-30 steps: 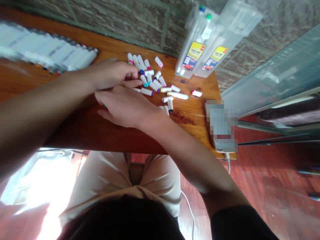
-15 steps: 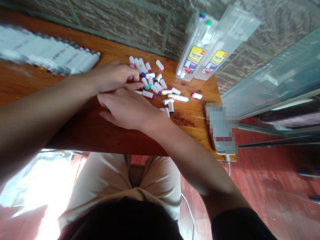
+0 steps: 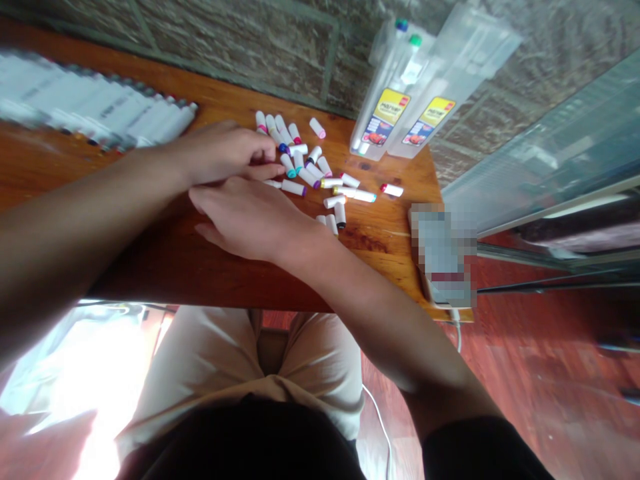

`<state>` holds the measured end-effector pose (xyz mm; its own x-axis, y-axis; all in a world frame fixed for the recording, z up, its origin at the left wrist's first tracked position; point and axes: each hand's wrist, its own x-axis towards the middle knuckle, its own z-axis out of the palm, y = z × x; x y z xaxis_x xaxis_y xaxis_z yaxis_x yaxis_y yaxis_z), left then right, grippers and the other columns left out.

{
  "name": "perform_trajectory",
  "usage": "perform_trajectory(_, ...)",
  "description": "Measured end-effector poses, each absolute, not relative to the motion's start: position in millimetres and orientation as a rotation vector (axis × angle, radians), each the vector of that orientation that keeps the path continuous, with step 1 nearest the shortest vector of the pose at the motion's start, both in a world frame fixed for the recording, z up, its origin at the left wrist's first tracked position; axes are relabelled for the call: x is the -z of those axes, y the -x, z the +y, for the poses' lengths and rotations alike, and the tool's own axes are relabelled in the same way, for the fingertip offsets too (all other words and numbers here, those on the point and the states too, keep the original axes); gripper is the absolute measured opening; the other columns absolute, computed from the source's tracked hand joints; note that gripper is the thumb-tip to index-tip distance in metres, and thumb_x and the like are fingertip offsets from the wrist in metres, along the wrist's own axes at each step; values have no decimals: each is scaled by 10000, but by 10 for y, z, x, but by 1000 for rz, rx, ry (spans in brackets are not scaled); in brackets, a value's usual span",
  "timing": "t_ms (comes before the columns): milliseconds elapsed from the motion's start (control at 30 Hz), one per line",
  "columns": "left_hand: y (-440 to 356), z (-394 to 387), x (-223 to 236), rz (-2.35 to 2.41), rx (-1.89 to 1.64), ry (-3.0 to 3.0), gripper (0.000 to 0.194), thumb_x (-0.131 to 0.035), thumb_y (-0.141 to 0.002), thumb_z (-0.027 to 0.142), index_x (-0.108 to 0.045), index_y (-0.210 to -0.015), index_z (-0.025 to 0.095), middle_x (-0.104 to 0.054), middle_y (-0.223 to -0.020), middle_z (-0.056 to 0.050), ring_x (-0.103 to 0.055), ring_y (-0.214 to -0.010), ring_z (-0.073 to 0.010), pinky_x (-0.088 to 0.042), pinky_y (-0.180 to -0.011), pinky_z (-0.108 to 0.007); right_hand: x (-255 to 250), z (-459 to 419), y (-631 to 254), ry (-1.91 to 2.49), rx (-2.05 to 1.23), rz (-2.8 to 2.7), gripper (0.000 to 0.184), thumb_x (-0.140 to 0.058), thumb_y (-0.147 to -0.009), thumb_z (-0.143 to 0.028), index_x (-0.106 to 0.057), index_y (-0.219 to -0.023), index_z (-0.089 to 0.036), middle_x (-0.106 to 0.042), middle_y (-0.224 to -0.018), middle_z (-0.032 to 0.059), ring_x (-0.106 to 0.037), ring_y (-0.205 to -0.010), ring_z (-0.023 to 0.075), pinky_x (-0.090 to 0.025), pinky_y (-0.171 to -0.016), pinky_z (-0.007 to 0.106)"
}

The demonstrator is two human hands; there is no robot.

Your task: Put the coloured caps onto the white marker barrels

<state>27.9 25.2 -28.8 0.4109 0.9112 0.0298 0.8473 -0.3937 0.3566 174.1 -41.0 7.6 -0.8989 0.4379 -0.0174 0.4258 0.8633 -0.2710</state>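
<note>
Left hand [image 3: 235, 155] and right hand [image 3: 250, 217] overlapped over the worktop [image 3: 385, 247] as I watched from afar, the right one nearer the person's body and pointing left. I had the left with its fingers curled and its thumb stretched toward the loose caps [image 3: 309, 176]; the right was bent over, its back toward me and its fingertips mostly hidden. Whether either of them gripped anything, I could not tell.

One small change caught my eye: a green fleck that had peeped out between the right thumb and fingers half a second earlier was gone from my view. I judged that something may have been turned or tucked deeper there, yet a slight shift of viewpoint could have hidden it just as well. Otherwise both hands held their poses and the caps lay in the same scatter, so I read it as fine fingerwork, with no progress visible outside it.

Those caps, white with coloured ends, lay on their sides beyond the left thumb and off to its right. One red-ended cap [image 3: 393, 190] lay apart from the rest. Farther left I had a blurred row of markers [image 3: 115, 103]; two clear cases [image 3: 383, 123] stood near the wall [image 3: 280, 53].
</note>
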Motion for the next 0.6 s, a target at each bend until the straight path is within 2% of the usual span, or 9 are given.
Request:
perform_trajectory(133, -268, 275, 332, 1559, -304, -2424, 321, -570, -964, 436, -667, -877, 142, -610, -757, 34, -371, -666, -82, -249, -647, -228, -74, -391, -1735, 703, -419, -2997, 277, -514, -1024, -232, -674, -1203, -94, -717, -1235, 128, -647, -1108, 255, -440, -866, 348)
perform_trajectory(233, -275, 265, 341, 1547, -334, -2463, 317, -573, -970, 419, -671, -864, 137, -639, -774, 36, -383, -667, -76, -257, -641, -215, -57, -380, -1750, 695, -437, -2975, 281, -531, -1023, -287, -681, -1182, -111, -729, -1159, 100, -632, -1067, 236, -414, -837, 323)
perform_trajectory(367, -290, 219, 314, 1508, -403, -2422, 310, -575, -954, 429, -672, -809, 173, -642, -731, 13, -476, -645, -113, -290, -621, -250, 10, -353, -1756, 736, -511, -2924, 219, -578, -994, -312, -703, -1064, -146, -733, -1050, 88, -639, -951, 208, -373, -752, 300)
perform_trajectory(467, -290, 203, 289, 1507, -412, -2402, 270, -593, -939, 408, -697, -830, 184, -665, -757, -8, -512, -656, -134, -280, -601, -259, 66, -309, -1733, 750, -587, -2873, 196, -602, -976, -327, -701, -1042, -172, -733, -1013, 79, -640, -936, 201, -367, -747, 289)
perform_trajectory(600, -291, 172, 249, 1560, -373, -2393, 300, -573, -954, 447, -692, -845, 194, -696, -806, -30, -571, -712, -162, -276, -591, -264, 74, -297, -1701, 753, -702, -2855, 154, -601, -973, -285, -697, -1023, -175, -737, -894, 38, -628, -799, 151, -370, -728, 266)
